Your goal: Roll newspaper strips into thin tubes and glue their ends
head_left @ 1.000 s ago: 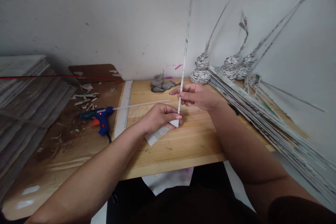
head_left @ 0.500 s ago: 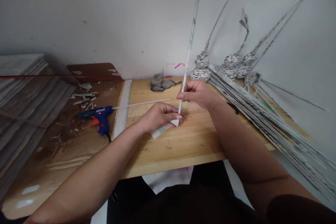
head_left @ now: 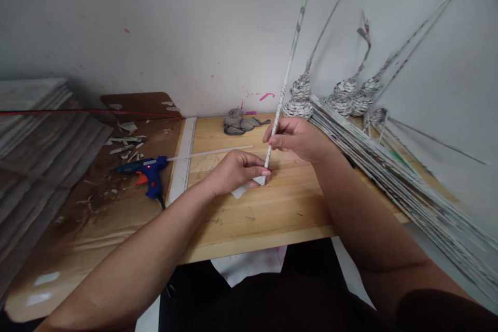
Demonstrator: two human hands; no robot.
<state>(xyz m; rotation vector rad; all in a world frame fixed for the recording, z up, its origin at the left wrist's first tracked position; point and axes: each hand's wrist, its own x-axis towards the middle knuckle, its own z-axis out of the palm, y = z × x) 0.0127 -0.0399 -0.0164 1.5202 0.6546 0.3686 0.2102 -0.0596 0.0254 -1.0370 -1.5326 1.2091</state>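
Observation:
A long, thin rolled paper tube (head_left: 290, 62) rises from between my hands, leaning to the right. My left hand (head_left: 238, 172) pinches its lower end, where a loose white flap of paper (head_left: 241, 190) sticks out below the fingers. Higher up, my right hand (head_left: 291, 139) has thumb and fingers closed round the tube. The wooden board (head_left: 249, 228) lies beneath both hands. Left of them, a blue glue gun (head_left: 151, 172) with an orange trigger rests on its side, a clear glue stick (head_left: 210, 153) poking out of its back.
A grey rag (head_left: 237, 123) lies by the wall. On the right are a bundle of paper tubes (head_left: 373, 161) and several woven paper pieces (head_left: 299, 106). A tall newspaper stack (head_left: 35, 166) and paper scraps (head_left: 126, 148) are on the left. A white strip (head_left: 182, 158) crosses the board's left side.
The tube's top has swung to the right. The loose paper flap below my left hand has become shorter. Both hands stay in about the same place.

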